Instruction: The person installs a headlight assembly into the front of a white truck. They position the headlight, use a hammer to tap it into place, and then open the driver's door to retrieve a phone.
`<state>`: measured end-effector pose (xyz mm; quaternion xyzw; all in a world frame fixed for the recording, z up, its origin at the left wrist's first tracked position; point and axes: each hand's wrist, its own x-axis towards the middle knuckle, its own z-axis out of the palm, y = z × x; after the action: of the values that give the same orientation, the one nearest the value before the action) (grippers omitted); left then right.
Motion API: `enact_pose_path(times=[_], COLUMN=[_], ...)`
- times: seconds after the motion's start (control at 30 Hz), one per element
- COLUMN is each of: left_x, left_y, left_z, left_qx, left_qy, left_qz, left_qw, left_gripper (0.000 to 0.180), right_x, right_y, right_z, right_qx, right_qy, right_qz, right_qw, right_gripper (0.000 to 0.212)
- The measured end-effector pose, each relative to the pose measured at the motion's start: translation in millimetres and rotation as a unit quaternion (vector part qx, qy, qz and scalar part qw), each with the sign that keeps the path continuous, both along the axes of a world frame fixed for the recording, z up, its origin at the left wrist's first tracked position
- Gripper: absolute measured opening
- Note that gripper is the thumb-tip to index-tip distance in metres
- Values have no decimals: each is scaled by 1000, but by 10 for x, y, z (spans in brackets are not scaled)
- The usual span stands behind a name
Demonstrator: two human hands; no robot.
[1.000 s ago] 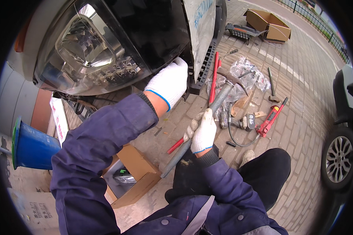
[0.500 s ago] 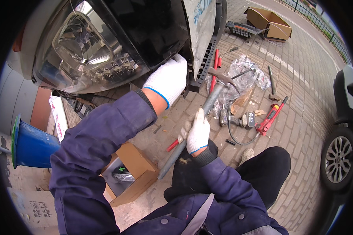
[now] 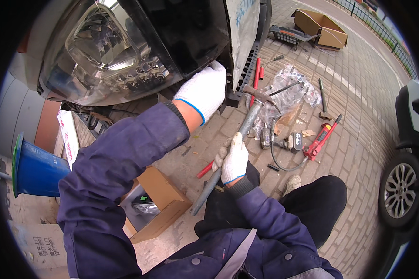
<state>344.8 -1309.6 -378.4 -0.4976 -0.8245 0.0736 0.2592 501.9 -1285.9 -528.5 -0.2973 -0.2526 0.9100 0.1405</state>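
My right hand (image 3: 233, 162), in a white knit glove, is closed around the grey pipe-like handle of a claw hammer (image 3: 246, 123). The hammer's head is at the far end of the handle, which slants down to the left across my knee. A red rod end (image 3: 205, 170) shows beside those fingers, partly hidden. My gloved left hand (image 3: 202, 90) is up against the lower corner of a black glossy panel (image 3: 186, 37) of a vehicle, beside the large clear headlight (image 3: 100, 51). Its fingertips are hidden by the glove's back and the panel.
Ahead on the paving lie clear plastic wrapping (image 3: 288, 83), a cordless power tool (image 3: 291, 142), a red hydraulic pump (image 3: 317, 142) with a hose, and another hammer (image 3: 324, 104). An open cardboard box (image 3: 172, 204) stands at lower left, near a blue bin (image 3: 39, 169). A car wheel (image 3: 400, 190) is at right.
My left hand has shifted slightly up and right along the panel edge. The hammer has moved a little downward at its head. The view has tilted slightly.
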Motion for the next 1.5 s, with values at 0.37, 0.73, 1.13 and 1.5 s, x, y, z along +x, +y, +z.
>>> enact_pose_path(times=[0.37, 0.73, 1.13, 1.5], left_x=[-17, 20, 248, 633], left_y=[-21, -49, -45, -50], left_z=[-21, -48, 30, -65], left_qx=[-27, 5, 28, 293], left_qy=[57, 96, 152, 27], left_qz=[-29, -53, 9, 112], left_qw=[998, 994, 988, 949], left_gripper=[46, 45, 35, 19], right_x=[-22, -55, 369, 373], right_y=[122, 770, 2319, 2373], right_z=[-42, -379, -2159, -3781], right_qx=[-71, -21, -93, 51], right_qy=[7, -1, -145, -164], right_qz=[-47, -72, -214, -128], right_qw=[996, 997, 961, 977], right_gripper=[47, 46, 10, 36])
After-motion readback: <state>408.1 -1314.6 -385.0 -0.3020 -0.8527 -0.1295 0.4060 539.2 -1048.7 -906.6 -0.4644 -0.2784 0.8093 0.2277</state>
